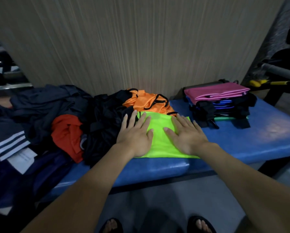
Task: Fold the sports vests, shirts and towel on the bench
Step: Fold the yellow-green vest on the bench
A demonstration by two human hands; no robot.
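On the blue bench [241, 142] — green vest [161, 140] flat under both palms' grip.

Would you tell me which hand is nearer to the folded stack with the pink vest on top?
Right. The right hand lies flat on the green vest, just left of the stack; the left hand lies further left.

Lime-green folded mesh vest [164, 140] flat at front middle of blue padded bench [241, 137]. Left hand [136, 137] and right hand [184, 137] flat on it. Orange vests [149, 101] behind; dark clothes heap [56, 106] left; folded stack [220, 105] right.
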